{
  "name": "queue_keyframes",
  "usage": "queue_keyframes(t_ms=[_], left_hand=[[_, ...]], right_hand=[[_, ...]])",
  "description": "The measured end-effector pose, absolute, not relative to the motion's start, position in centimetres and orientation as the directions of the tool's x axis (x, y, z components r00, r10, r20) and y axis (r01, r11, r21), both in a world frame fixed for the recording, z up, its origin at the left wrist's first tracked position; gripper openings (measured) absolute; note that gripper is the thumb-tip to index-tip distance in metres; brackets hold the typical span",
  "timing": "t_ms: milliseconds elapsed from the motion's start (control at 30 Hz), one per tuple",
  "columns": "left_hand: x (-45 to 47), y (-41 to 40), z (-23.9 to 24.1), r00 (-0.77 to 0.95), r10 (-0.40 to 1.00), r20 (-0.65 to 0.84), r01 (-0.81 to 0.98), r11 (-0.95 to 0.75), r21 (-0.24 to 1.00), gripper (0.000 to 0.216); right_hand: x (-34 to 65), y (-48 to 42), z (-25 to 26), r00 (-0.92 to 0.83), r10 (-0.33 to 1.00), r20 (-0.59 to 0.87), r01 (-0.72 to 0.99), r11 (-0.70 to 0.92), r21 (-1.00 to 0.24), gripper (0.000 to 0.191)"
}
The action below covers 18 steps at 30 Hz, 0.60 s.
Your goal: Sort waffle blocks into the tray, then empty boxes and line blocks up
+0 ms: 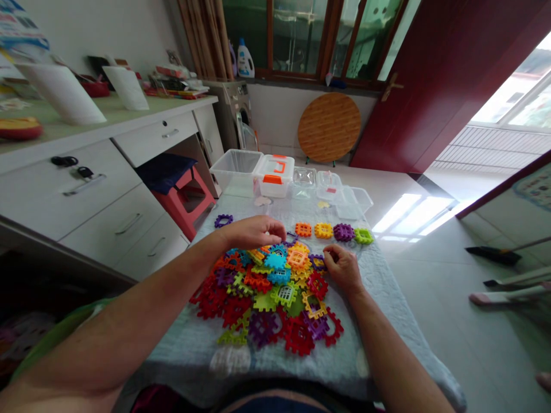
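Observation:
Over the back of a heap of colourful interlocking plastic building pieces (258, 282), my left hand (263, 230) is curled with its fingertips at a purple frame piece (291, 237). The fingers partly hide that piece. My right hand (343, 267) pinches the edge of another purple frame piece (317, 263) at the heap's right side. Beyond the hands lie sorted pieces in a row: orange (303, 229), yellow (323, 230), a purple stack (344, 232) and green (364, 236). A lone purple frame piece (224, 220) rests at the far left.
Along the table's far end stand an open clear bin (236, 163), a lidded box with orange clips (275, 175) and several smaller clear containers (304, 180). A pink stool (183, 195) and white drawers (124, 223) border the left side.

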State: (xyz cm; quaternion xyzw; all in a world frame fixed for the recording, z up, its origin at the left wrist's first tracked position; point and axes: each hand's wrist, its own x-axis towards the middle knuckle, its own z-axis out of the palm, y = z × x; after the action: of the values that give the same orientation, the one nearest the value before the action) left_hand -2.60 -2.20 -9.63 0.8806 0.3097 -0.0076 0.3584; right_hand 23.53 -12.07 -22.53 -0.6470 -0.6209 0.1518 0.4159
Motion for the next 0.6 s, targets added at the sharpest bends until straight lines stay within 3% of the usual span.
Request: queue_keyframes(t_ms=[133, 200, 400, 600], left_hand=[[1.2, 0.3, -12.2, 0.744, 0.613, -0.267, 0.668, -0.695, 0.266, 0.034], [2.9, 0.9, -13.6, 0.728, 0.613, -0.307, 0.680, -0.703, 0.209, 0.034], [4.5, 1.2, -15.4, 0.728, 0.613, -0.307, 0.677, -0.712, 0.184, 0.039], [2.9, 1.7, -14.2, 0.725, 0.645, -0.243, 0.689, -0.687, 0.231, 0.023]], right_hand=[[23.6, -12.0, -22.6, 0.184, 0.925, 0.332, 0.690, 0.119, -0.714, 0.021], [23.7, -12.0, -22.6, 0.182, 0.923, 0.338, 0.697, 0.121, -0.707, 0.021], [23.7, -11.9, -22.6, 0.169, 0.922, 0.347, 0.705, 0.132, -0.697, 0.021], [23.8, -11.8, -22.9, 0.160, 0.925, 0.345, 0.708, 0.136, -0.693, 0.021]])
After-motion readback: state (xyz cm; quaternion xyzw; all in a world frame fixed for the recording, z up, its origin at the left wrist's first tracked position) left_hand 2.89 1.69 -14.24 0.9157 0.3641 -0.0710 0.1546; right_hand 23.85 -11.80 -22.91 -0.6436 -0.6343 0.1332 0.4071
